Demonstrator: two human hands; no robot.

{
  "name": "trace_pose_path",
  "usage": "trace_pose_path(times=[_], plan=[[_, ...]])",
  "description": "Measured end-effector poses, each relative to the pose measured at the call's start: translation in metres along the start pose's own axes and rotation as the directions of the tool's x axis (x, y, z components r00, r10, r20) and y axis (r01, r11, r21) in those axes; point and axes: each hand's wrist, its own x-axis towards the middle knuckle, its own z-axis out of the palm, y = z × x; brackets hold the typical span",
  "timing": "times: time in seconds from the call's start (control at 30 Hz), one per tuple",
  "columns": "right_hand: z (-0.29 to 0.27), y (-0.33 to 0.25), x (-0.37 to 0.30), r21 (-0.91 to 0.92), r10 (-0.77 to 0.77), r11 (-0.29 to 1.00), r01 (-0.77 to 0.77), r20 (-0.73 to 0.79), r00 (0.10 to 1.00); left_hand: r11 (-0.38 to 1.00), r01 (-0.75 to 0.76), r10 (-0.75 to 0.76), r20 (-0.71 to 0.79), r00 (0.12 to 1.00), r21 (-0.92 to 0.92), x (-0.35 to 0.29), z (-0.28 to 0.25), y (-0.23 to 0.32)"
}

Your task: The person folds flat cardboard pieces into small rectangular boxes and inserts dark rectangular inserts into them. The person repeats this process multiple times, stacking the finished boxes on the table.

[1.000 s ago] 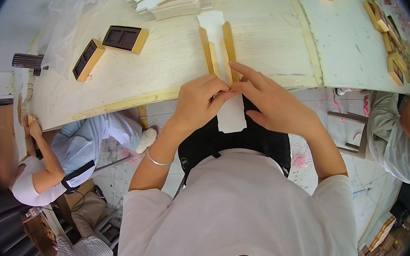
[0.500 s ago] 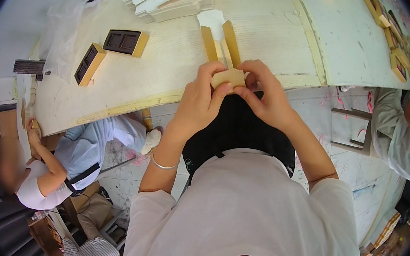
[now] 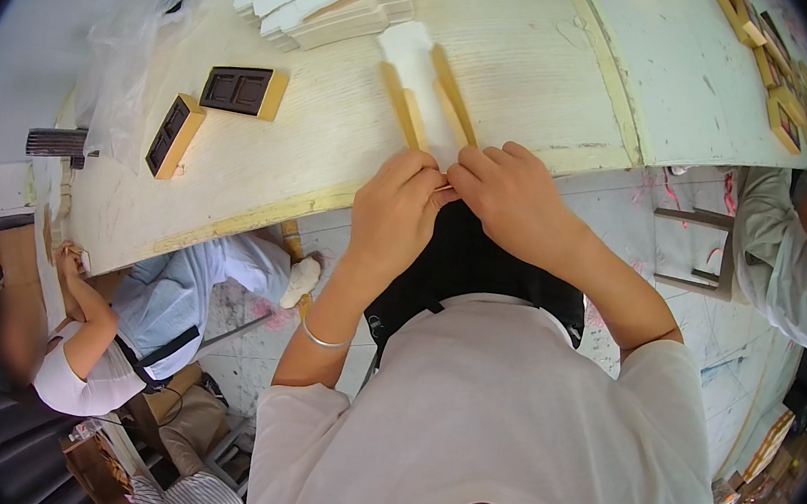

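Note:
A part-folded cardboard box [image 3: 455, 100], gold outside and white inside, lies at the table's front edge. Its two long gold sides stand up, and a white end flap [image 3: 409, 44] points away from me. My left hand [image 3: 396, 210] pinches the near end of the box from the left. From the right, my right hand [image 3: 512, 202] is closed on the same end, fingers curled over it. Both hands meet there, so most of the near end is hidden. To the left are two gold boxes with dark brown compartment trays, one lying crosswise [image 3: 241, 90] and one slanted [image 3: 175, 136].
A pile of flat white cardboard blanks [image 3: 331, 3] lies at the far side of the table [image 3: 540, 79]. Clear plastic film [image 3: 123, 65] hangs at the left. More gold boxes [image 3: 783, 100] are at the far right. Co-workers sit left and right, beside a stool [image 3: 694, 248].
Both hands have turned so the knuckles face up and have drawn closer together. The near gold end panel, visible before, is now mostly covered. The box has shifted slightly left.

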Motion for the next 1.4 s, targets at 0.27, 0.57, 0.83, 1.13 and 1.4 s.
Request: trace_pose_path(times=[0.27,0.57,0.83,1.13,1.4], plan=[[-0.017,0.027,0.005,0.298,-0.063,0.951,0.080,-0.067,0.996,0.988,0.016,0.043,0.379,0.924,-0.152,0.023,-0.035,-0.028],[-0.035,-0.010,0.000,0.556,0.294,0.799,-0.229,-0.030,0.955,0.986,-0.024,-0.009,0.194,0.981,0.166,0.017,-0.042,0.005],[-0.014,0.051,0.023,0.516,0.105,0.854,-0.074,-0.031,0.994,0.878,-0.301,0.224,0.235,0.946,0.373,0.036,-0.056,-0.020],[-0.020,0.048,0.006,0.433,-0.171,0.886,0.164,-0.025,0.985,0.989,0.016,0.025,0.282,0.959,-0.144,0.005,-0.035,-0.029],[0.007,0.036,0.024,0.469,-0.047,0.878,0.098,-0.119,0.992,0.961,0.203,-0.189,0.086,0.978,-0.189,0.016,-0.007,-0.013]])
